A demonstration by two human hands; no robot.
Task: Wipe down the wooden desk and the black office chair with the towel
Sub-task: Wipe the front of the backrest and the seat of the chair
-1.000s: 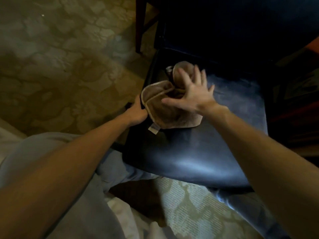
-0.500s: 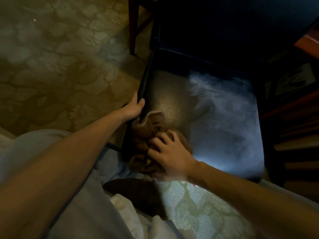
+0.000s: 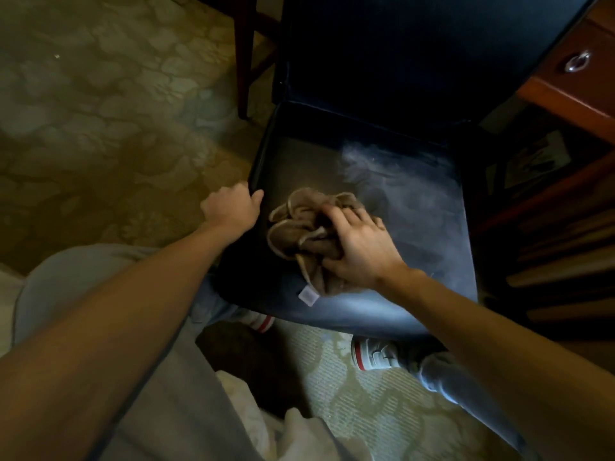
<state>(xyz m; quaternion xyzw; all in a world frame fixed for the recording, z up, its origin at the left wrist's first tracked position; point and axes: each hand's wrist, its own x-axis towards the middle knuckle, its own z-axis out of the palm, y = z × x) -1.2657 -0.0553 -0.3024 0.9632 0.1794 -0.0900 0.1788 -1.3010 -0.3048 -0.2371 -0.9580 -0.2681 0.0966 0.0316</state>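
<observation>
Dim light hid the chair back while our right hand clutched the bunched towel and our left hand seemingly gripped the seat's edge.

bare forearms | grey trousers | white, red-striped sneakers

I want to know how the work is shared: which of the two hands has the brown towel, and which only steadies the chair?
The right hand presses the crumpled brown towel onto the black chair seat; the left hand only grips the seat's left edge.
</observation>
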